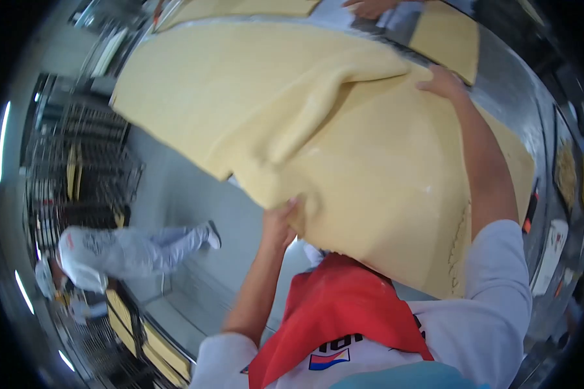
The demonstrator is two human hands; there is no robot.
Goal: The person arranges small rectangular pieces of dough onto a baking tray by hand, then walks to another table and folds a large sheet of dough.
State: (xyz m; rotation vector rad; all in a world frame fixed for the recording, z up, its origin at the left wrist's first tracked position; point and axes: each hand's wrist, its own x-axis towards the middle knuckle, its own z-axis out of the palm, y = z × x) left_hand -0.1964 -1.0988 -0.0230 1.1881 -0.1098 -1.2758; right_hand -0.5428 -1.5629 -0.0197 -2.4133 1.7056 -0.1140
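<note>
A large pale-yellow sheet of dough (383, 168) spreads across the work table, with a raised, wavy fold running diagonally through its middle. My left hand (281, 223) pinches the near-left edge of the sheet, thumb on top and the other fingers hidden underneath. At the far right edge my right hand (442, 83) grips the same sheet; its thumb lies on the dough and its fingers are mostly out of sight. Part of the sheet's left side hangs out beyond the table, over the floor. Near my right elbow the dough edge looks ragged.
Another dough piece (446, 40) lies at the far right, near another person's hand (372, 8). A white scraper-like tool (551, 249) rests on the metal table (509, 81). At left, a person in white (120, 256) stands among wire racks (87, 152) and trays (165, 347).
</note>
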